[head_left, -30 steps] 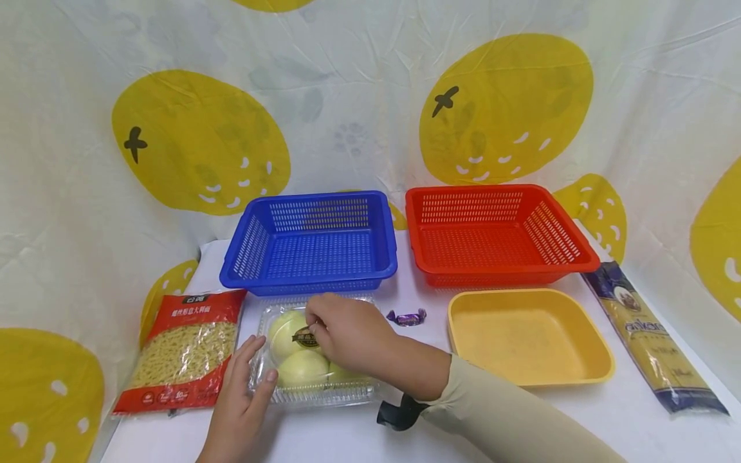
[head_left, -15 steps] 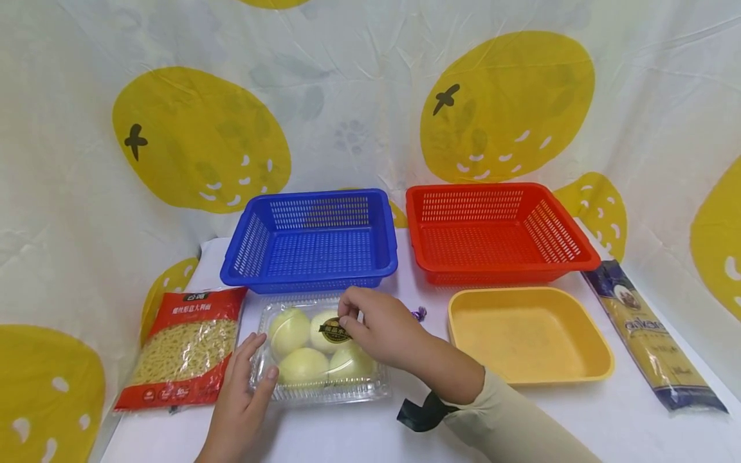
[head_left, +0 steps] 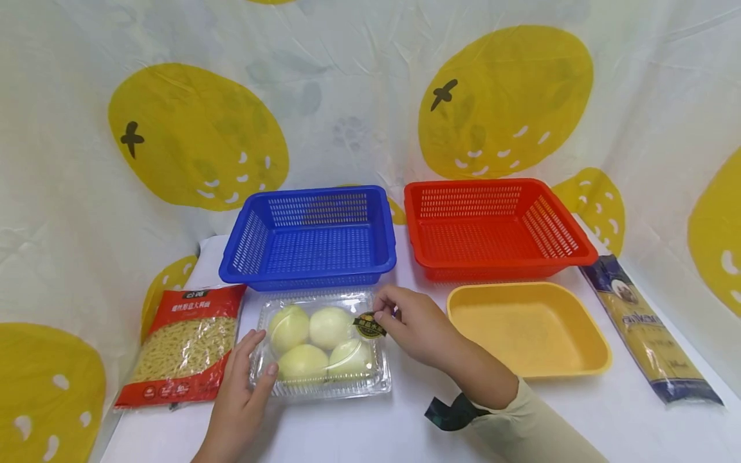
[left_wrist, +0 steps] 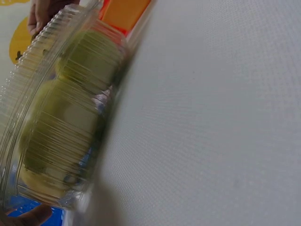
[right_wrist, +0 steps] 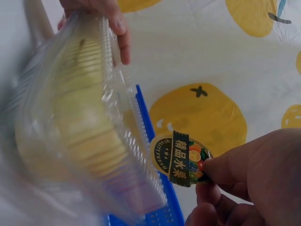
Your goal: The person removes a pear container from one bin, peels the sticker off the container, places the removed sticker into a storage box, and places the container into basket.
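Right hand (head_left: 415,325) pinches a sticker (right_wrist: 175,159); spread left hand (head_left: 239,391) seemingly touches container (head_left: 330,390).

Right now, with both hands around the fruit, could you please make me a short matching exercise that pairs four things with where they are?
Things
1. sticker
2. fruit
3. red pasta bag
4. yellow tray

Places
A. just left of the left hand
B. in front of the red basket
C. inside the clear box
D. pinched by the right hand

Pairs: 1-D, 2-C, 3-A, 4-B
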Action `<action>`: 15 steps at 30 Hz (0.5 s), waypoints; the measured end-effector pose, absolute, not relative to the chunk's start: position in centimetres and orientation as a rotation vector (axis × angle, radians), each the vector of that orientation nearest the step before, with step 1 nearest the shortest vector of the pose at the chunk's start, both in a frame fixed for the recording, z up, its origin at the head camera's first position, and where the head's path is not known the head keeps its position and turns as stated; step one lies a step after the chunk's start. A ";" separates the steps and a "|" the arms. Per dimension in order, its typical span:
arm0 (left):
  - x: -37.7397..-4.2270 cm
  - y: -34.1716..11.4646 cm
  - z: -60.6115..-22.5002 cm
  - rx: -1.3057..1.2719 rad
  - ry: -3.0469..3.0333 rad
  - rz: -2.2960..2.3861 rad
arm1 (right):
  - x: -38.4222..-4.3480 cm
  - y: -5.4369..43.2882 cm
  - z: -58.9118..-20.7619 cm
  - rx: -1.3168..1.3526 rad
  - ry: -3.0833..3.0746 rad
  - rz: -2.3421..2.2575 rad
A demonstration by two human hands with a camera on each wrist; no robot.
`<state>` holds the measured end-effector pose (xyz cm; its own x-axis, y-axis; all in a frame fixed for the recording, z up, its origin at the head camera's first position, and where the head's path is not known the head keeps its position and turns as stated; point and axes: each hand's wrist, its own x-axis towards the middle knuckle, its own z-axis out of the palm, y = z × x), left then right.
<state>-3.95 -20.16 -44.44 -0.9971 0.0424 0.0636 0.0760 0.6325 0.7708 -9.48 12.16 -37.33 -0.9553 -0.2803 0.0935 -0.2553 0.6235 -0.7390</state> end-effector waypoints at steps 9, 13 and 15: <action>-4.1 -20.1 -44.4 -0.098 -2.809 -1.326 | -8.5 15.3 -38.2 -0.294 2.802 -1.256; -4.0 -20.1 -44.3 -0.100 -2.800 -1.325 | -8.2 16.8 -38.4 -0.236 2.802 -1.241; -4.0 -20.1 -44.4 -0.105 -2.789 -1.325 | -8.1 17.6 -38.5 -0.228 2.806 -1.236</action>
